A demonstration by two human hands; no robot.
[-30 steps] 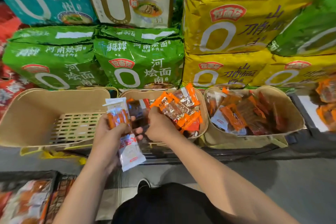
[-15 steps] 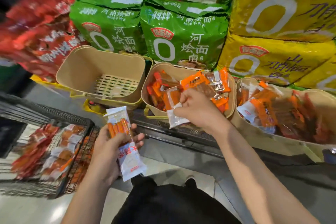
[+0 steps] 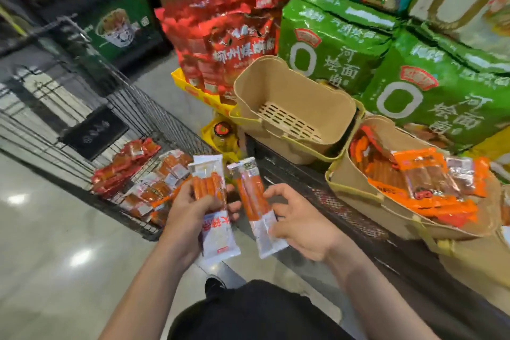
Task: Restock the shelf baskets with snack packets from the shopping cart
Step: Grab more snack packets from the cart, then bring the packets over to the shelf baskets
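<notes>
- Snack packets: two long white-and-orange ones are in hand, side by side and near each other, over the gap between the shopping cart [image 3: 132,130] and the shelf edge.
- Left hand [image 3: 190,210]: fingers and thumb curled round the left packet [image 3: 212,201] at its middle, holding it upright with the white printed end hanging below the palm. Half a second ago it held this same packet the same way.
- Right hand [image 3: 300,218]: fingers half curled and spread; thumb and fingertips touch the edge of the right packet [image 3: 256,207], which leans slightly. How firm the hold is cannot be told. Half a second ago this hand was reaching into the middle basket; it now sits back beside the left hand.
- Empty basket [image 3: 292,96]: tan, slotted floor bare, standing on the shelf just left of the filled basket, as before.
- Filled basket [image 3: 367,196]: heaped with orange packets [image 3: 422,174], some lying over the rim.
- Shopping cart: black wire, to the left; more red and orange packets [image 3: 149,176] lie on its floor. It fills more of the view than half a second ago, as the camera has swung left.
- Noodle bags [image 3: 331,44]: green ones stacked behind the baskets, red bags [image 3: 234,36] further left.
</notes>
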